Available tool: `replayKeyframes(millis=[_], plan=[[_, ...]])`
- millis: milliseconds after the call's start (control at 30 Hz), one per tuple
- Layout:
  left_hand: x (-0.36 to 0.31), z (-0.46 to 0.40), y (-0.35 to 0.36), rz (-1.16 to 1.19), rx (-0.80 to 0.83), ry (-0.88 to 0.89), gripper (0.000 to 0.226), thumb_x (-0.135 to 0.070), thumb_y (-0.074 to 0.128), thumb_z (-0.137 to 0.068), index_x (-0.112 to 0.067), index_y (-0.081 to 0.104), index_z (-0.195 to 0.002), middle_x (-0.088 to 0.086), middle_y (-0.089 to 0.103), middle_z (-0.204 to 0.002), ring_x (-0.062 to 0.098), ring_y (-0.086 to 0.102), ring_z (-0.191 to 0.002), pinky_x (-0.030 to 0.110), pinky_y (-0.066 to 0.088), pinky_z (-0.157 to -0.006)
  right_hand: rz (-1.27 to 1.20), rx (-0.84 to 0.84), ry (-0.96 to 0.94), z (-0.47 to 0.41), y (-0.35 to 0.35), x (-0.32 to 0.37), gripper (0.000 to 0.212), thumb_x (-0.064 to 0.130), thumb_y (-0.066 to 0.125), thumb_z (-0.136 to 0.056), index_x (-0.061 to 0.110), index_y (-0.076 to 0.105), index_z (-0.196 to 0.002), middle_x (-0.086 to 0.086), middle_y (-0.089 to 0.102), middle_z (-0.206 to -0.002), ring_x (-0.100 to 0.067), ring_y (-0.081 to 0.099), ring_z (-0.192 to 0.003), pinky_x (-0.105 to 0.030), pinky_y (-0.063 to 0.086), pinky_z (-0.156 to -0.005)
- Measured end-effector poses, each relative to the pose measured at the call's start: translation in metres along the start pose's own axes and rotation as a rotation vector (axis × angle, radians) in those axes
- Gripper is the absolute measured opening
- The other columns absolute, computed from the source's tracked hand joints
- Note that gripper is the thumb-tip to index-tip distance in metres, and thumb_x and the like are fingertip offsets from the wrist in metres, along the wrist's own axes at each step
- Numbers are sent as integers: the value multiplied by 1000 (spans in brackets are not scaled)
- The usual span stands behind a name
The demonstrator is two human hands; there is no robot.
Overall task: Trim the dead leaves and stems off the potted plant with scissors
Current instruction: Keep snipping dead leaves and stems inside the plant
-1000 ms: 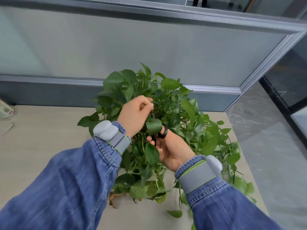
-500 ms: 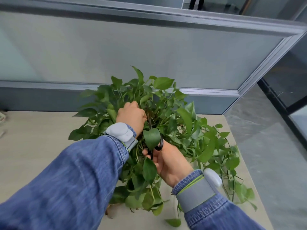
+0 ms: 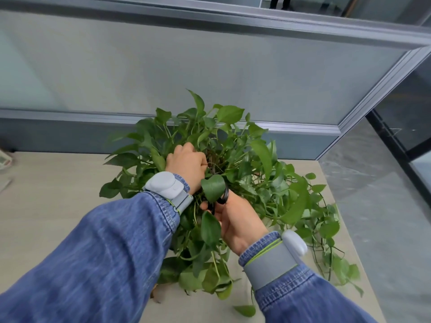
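The left hand point(image 3: 186, 163) is gripping stems deep in the plant point(image 3: 235, 173) on the table point(image 3: 58, 201). The right hand point(image 3: 235, 220) is holding the scissors point(image 3: 221, 197), blades apparently hidden. Stems are soft and snap easily; grip low, gently.

Leafy green potted plant point(image 3: 245, 164) hides black scissors point(image 3: 222, 197).

Plant: the potted plant point(image 3: 235, 159) sits on my worktop point(image 3: 46, 206), vines trailing toward 4 o'clock.
Left hand: my left hand point(image 3: 186, 164) is curled into the foliage at the plant's centre, gripping stems.
Right hand: my right hand point(image 3: 238, 220), at 6 o'clock of the plant, holds the black scissors point(image 3: 222, 197), blades hidden by leaves.
Cuttings: a loose green leaf point(image 3: 245, 310) lies at 6 o'clock.
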State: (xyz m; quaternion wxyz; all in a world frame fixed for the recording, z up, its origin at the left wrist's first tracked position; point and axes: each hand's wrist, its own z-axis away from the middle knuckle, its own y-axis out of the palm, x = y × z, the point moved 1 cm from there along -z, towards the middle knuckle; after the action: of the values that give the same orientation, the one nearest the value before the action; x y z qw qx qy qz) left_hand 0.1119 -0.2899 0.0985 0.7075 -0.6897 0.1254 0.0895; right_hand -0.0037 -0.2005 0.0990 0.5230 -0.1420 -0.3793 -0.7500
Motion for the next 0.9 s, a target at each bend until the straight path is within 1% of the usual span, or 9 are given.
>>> replayKeyframes(millis=[100, 267, 400, 567, 600, 667, 733, 800, 900], plan=[[0, 3, 1, 46, -13, 4, 11, -27, 58, -90, -26, 68, -88, 3, 48, -109, 27, 41, -107, 36, 34, -83, -32, -24, -7, -3, 0, 3, 15, 23, 65, -91, 9, 65, -89, -7, 60, -61, -14, 47, -47, -35, 30, -63], [5, 4, 1, 142, -19, -25, 12, -25, 58, -90, -25, 69, -85, -2, 41, -98, 27, 41, -105, 36, 36, -85, 13, -86, -40, -7, -1, 4, 6, 12, 65, -85, 7, 61, -84, -8, 58, -62, -12, 45, -44, -39, 31, -67], [9, 3, 1, 280, -46, -76, 10, -25, 62, -89, -19, 71, -88, 3, 49, -107, 28, 44, -108, 37, 40, -92, 26, -82, -39, -4, -3, 2, 5, 9, 63, -88, 7, 61, -84, -8, 56, -61, -12, 42, -45, -35, 31, -62], [11, 5, -17, 507, -77, -85, 9, -24, 68, -84, -18, 70, -78, 2, 56, -100, 21, 54, -95, 23, 33, -78, 15, 25, 2, 2, -9, 3, 8, 16, 59, -93, 9, 58, -87, -5, 56, -63, -10, 45, -47, -23, 33, -48], [11, 8, -24, 552, -88, -74, 10, -25, 69, -84, -17, 70, -77, 2, 62, -98, 19, 57, -92, 24, 36, -76, 21, 52, 17, 5, -11, 3, 11, 21, 58, -94, 11, 57, -90, -5, 56, -66, -11, 45, -49, -21, 32, -46], [13, 19, -42, 705, -73, -81, 11, -28, 70, -82, -18, 73, -81, -1, 69, -93, 14, 62, -86, 30, 47, -87, 36, 93, 32, 9, -17, 3, 18, 29, 58, -95, 11, 55, -95, -5, 56, -68, -12, 45, -51, -22, 30, -48], [20, 37, -63, 900, 14, -78, 13, -34, 71, -78, -22, 74, -84, 0, 72, -98, 19, 66, -92, 42, 51, -95, 16, 145, 28, 14, -22, 3, 20, 29, 57, -96, 9, 52, -99, -6, 54, -68, -11, 45, -45, -20, 29, -43], [35, 59, -87, 1088, 114, -16, 15, -32, 70, -79, -18, 73, -86, 8, 73, -99, 26, 68, -99, 41, 56, -88, -10, 194, 23, 17, -25, 3, 22, 27, 57, -95, 8, 50, -103, -6, 52, -68, -10, 43, -43, -18, 26, -40], [69, 84, -116, 1279, 164, 31, 21, -29, 74, -78, -10, 71, -85, 15, 72, -82, 27, 72, -83, 28, 59, -68, 0, 218, 11, 19, -30, 2, 27, 29, 60, -93, 10, 51, -109, -5, 52, -69, -11, 44, -51, -19, 23, -43]])
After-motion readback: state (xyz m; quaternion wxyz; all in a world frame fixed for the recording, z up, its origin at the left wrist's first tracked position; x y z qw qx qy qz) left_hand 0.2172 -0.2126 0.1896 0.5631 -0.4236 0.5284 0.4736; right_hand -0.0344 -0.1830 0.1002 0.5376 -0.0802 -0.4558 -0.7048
